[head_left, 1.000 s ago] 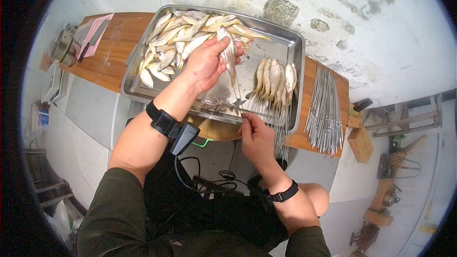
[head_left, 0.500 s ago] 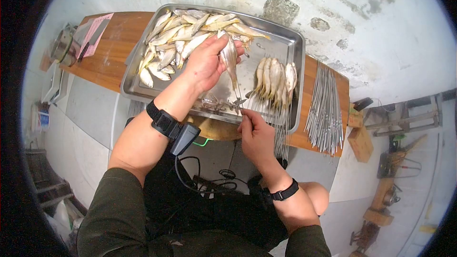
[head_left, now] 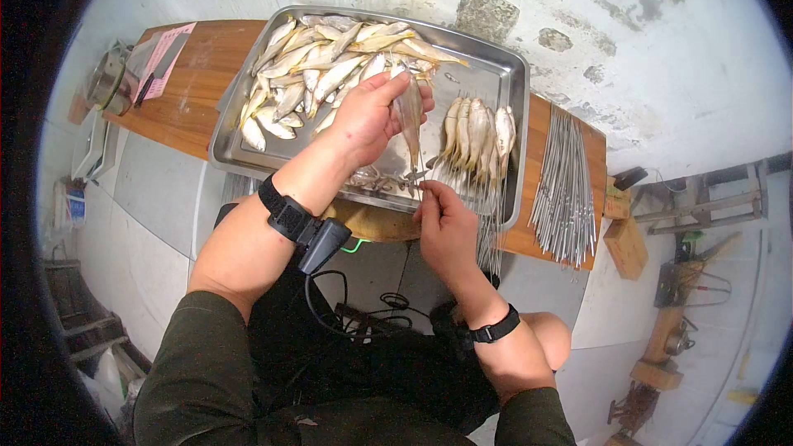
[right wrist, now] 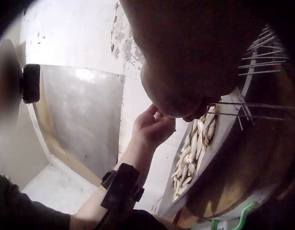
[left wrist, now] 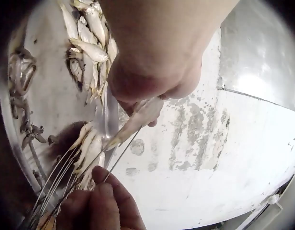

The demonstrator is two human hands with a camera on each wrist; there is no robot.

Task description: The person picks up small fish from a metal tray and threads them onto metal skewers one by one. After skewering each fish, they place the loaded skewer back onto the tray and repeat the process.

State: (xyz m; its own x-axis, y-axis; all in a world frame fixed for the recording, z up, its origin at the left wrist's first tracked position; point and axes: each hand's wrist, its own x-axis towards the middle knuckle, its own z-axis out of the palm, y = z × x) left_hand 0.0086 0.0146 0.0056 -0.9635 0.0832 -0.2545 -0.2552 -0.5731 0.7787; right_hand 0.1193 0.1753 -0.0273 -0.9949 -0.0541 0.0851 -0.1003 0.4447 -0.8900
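Note:
In the head view the left hand (head_left: 373, 120) holds a small fish (head_left: 409, 116) over the tray, its tail toward the right hand. The right hand (head_left: 447, 227) pinches a thin metal skewer (head_left: 420, 177) that runs up toward the fish. The left wrist view shows the skewer (left wrist: 123, 152) between the right hand's fingertips and alongside the held fish (left wrist: 138, 120); where its tip lies is hidden. Several skewered fish (head_left: 475, 136) lie in a row at the tray's right. A heap of loose fish (head_left: 330, 58) fills the upper left.
The metal tray (head_left: 522, 99) rests on a wooden table (head_left: 223, 49). More skewers (head_left: 566, 190) lie right of it. A knife (head_left: 157, 78) lies on pink paper at the left. Dark scraps (head_left: 372, 177) sit by the tray's near edge, above a round wooden board (head_left: 372, 223).
The left hand and its fish have shifted slightly right and toward the body, and the fish has turned a little. The right hand has moved only slightly.

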